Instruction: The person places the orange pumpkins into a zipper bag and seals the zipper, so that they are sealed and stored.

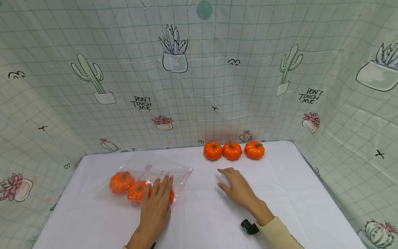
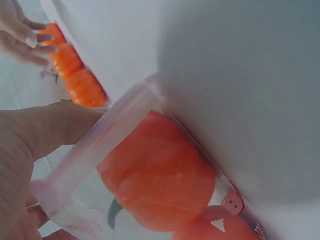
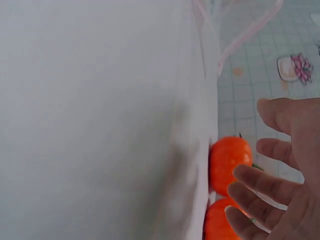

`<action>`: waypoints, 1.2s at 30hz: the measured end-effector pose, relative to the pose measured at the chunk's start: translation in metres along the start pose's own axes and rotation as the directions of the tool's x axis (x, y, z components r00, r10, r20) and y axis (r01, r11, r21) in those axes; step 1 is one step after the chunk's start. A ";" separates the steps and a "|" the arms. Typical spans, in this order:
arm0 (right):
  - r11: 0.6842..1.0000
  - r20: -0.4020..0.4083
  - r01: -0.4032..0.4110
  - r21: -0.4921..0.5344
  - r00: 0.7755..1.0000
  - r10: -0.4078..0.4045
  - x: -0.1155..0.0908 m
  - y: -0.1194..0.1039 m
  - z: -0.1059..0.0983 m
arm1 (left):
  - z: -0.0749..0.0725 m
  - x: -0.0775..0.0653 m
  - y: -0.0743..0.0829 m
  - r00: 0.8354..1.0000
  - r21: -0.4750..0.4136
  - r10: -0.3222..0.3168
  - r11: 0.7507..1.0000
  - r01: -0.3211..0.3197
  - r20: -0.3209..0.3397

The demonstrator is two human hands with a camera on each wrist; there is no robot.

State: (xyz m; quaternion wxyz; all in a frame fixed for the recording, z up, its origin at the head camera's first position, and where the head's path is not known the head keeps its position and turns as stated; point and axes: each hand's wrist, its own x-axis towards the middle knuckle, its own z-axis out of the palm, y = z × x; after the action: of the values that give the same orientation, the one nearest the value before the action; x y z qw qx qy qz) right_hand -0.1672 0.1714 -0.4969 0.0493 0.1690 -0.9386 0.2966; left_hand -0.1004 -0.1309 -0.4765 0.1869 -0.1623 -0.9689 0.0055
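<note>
A clear zip bag with a pink edge [image 1: 182, 175] lies on the left of the table, with three small orange pumpkins inside: one at the left [image 1: 119, 182], one in the middle [image 1: 136, 192] and one partly hidden [image 1: 171, 196]. Over that last pumpkin rests my left hand [image 1: 156, 209], its fingers fairly straight on the bag. In the left wrist view, a pumpkin [image 2: 160, 175] shows through the plastic beside the thumb. My right hand [image 1: 237, 188] hovers with relaxed, parted fingers and holds nothing. It is nearest to a row of three loose pumpkins [image 1: 232, 151].
The loose pumpkins stand at the back edge of the white table [image 1: 211, 221], close to a grid-patterned cloth backdrop [image 1: 192, 90] with plant drawings. More of this cloth hangs at both sides. A black device [image 1: 249, 227] sits at the right wrist.
</note>
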 end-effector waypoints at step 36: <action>0.933 -0.259 -0.353 -0.062 0.909 0.327 -0.001 0.076 -0.064 | -0.001 0.007 0.002 0.999 -0.025 -0.032 0.999 0.032 0.017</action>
State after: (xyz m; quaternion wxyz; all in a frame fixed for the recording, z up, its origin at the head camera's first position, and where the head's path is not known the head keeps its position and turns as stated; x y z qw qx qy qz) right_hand -0.1933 0.2667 -0.4856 0.1210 -0.0378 -0.9550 0.2681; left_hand -0.1058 -0.1271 -0.4730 0.1771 -0.1489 -0.9728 -0.0082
